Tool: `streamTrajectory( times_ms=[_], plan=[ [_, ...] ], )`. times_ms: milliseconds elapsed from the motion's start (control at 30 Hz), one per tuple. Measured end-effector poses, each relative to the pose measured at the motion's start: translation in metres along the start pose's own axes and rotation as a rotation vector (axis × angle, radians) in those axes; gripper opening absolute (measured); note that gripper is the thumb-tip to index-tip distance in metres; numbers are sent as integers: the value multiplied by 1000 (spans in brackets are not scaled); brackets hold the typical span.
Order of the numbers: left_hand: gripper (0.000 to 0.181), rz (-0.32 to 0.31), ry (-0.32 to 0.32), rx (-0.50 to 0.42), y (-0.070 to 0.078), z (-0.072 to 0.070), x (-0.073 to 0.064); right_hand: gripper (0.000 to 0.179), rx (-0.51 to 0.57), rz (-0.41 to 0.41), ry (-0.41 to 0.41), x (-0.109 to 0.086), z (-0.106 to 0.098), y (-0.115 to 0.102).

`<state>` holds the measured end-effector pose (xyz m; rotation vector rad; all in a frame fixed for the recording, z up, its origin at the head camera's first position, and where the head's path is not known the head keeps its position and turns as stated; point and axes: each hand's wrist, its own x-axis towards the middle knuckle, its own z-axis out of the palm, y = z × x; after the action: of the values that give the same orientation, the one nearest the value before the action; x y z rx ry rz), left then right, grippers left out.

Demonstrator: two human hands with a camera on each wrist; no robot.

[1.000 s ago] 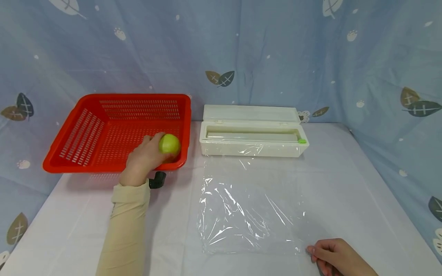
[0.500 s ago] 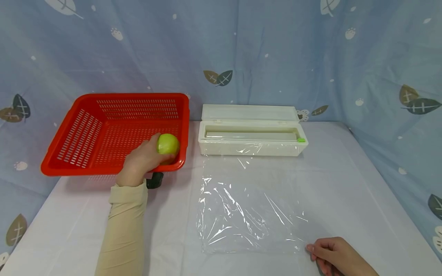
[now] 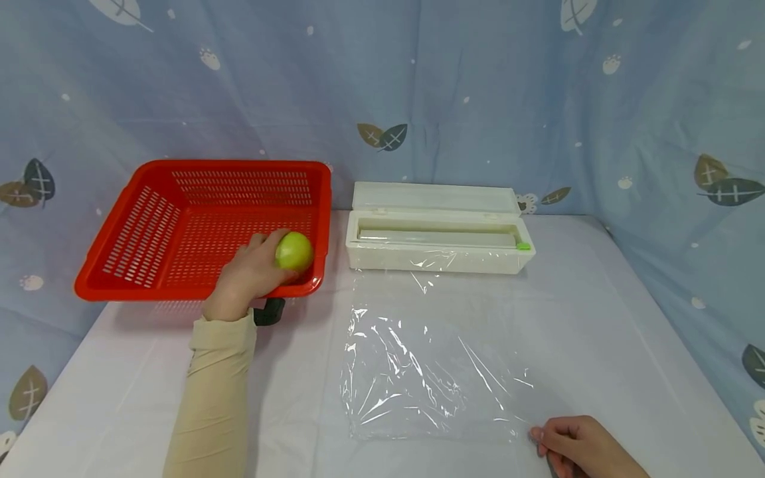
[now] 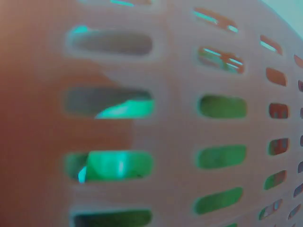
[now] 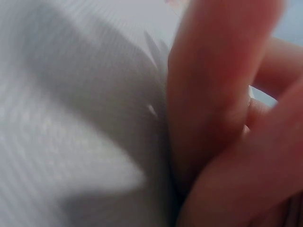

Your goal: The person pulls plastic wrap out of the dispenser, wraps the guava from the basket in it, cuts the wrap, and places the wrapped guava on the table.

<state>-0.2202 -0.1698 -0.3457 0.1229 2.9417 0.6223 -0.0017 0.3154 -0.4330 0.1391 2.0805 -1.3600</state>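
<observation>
My left hand (image 3: 248,265) reaches over the near rim of the red plastic basket (image 3: 149,292) and grips a green apple (image 3: 295,252) in its near right corner. Through the slots of the basket wall (image 4: 175,132), the left wrist view shows patches of bright green; the hand itself is mostly hidden there. A sheet of clear plastic wrap (image 3: 412,372) stretches from a white dispenser box (image 3: 436,257) toward the front. At the near right corner of the wrap, my right hand (image 3: 582,441) has its thumb and curled index finger pinched together on the edge. Close up, its fingers (image 5: 208,94) lie against the white cloth.
The dispenser's lid (image 3: 436,197) is raised, and a green slider (image 3: 522,246) sits at the right end of its front edge. White cloth covers the table (image 3: 597,318). A blue leaf-patterned curtain (image 3: 478,86) encloses the back and sides.
The left hand and the apple have hardly moved inside the basket. The right hand stays at the corner of the wrap; the head view shifts slightly.
</observation>
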Motion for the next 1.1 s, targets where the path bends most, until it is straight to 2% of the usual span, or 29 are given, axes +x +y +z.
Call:
streamTrajectory(
  times_ms=[167,533,867,1100],
  plan=[
    [76,-4,35,11,2,-1,0,36,-2,5,3,0,0,1],
    [77,2,135,-29,1,0,6,39,12,34,25,-2,1,0],
    [80,32,237,-57,1,-1,6,39,48,26,13,0,1,0],
    [81,51,284,-91,1,-3,6,38,47,12,1,-1,2,-1]
  ],
)
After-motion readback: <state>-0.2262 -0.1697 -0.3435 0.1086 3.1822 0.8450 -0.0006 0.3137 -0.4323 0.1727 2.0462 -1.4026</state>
